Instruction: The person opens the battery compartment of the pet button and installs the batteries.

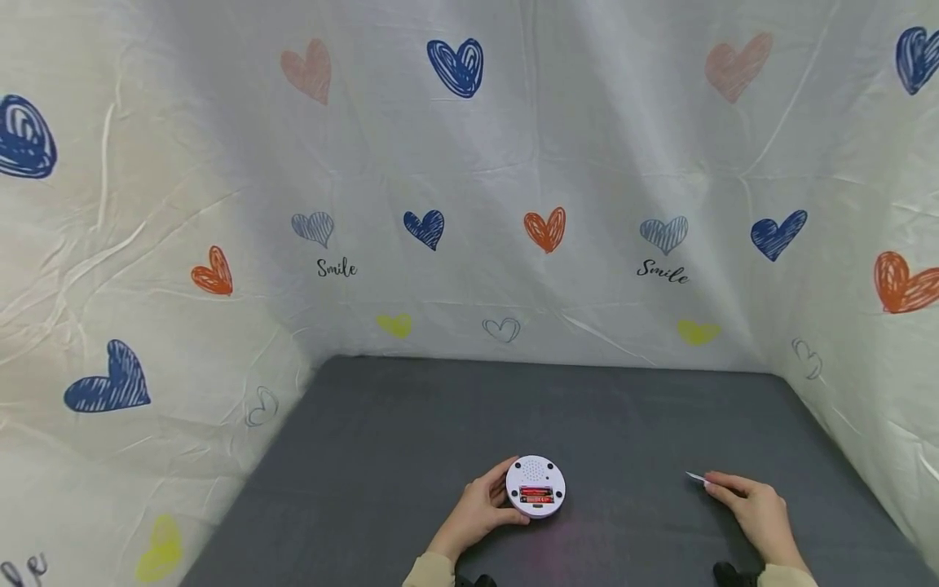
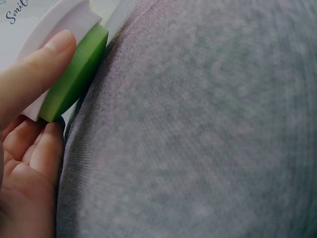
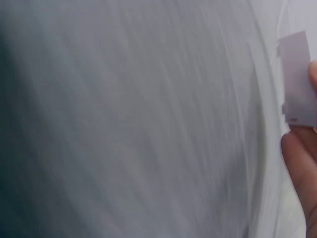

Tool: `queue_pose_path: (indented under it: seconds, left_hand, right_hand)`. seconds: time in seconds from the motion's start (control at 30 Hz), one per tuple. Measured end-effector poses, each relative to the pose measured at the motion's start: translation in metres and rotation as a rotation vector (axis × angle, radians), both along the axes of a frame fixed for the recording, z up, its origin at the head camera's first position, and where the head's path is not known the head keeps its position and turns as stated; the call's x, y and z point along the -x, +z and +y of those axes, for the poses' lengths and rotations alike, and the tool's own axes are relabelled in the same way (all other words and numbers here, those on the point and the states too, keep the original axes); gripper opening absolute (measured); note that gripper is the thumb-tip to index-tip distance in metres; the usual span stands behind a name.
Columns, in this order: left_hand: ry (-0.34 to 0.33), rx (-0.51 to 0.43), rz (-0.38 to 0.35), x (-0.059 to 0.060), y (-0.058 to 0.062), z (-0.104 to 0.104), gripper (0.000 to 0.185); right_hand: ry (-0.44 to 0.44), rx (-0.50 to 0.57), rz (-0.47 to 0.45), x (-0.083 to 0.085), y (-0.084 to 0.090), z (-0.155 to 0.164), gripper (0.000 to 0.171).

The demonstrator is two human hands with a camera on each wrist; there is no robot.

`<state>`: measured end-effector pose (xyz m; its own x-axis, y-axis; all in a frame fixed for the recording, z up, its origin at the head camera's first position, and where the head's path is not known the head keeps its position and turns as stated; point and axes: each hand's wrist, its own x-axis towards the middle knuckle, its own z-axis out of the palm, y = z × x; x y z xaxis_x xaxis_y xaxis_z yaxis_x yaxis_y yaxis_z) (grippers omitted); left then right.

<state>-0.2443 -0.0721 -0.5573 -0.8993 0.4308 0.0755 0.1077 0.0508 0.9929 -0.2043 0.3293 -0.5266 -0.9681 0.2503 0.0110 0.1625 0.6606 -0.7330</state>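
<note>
A round white device (image 1: 536, 487) lies on the grey table (image 1: 411, 424) with its back up. Its open battery bay shows red batteries (image 1: 536, 494). My left hand (image 1: 480, 509) grips the device by its left edge. In the left wrist view the device (image 2: 74, 69) has a green rim under a white shell, with my thumb (image 2: 34, 74) on top. My right hand (image 1: 756, 509) rests on the table to the right and pinches a small flat white cover (image 1: 696, 478). The right wrist view shows that cover (image 3: 297, 79) beside a fingertip (image 3: 302, 163); the frame is blurred.
A white cloth with coloured hearts (image 1: 546, 229) and the word Smile (image 1: 337, 267) hangs as a wall behind and on both sides of the table. The grey table surface stretches back from the hands to the cloth.
</note>
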Motion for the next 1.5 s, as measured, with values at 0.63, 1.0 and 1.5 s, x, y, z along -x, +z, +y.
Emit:
queue_pose_path:
  seconds: [0.63, 1.0, 1.5]
  left_hand:
    - [0.003, -0.02, -0.001, -0.003, 0.0, 0.0, 0.086]
    - [-0.002, -0.019, 0.007, -0.001, 0.0, 0.0, 0.086]
    - [-0.003, -0.023, 0.026, 0.0, -0.002, -0.001, 0.084]
  right_hand:
    - [0.26, 0.462, 0.368, 0.002, -0.006, -0.181, 0.014]
    - [0.342, 0.375, 0.46, -0.003, -0.011, -0.207, 0.012]
    - [0.344, 0.133, 0.59, -0.004, -0.016, -0.216, 0.015]
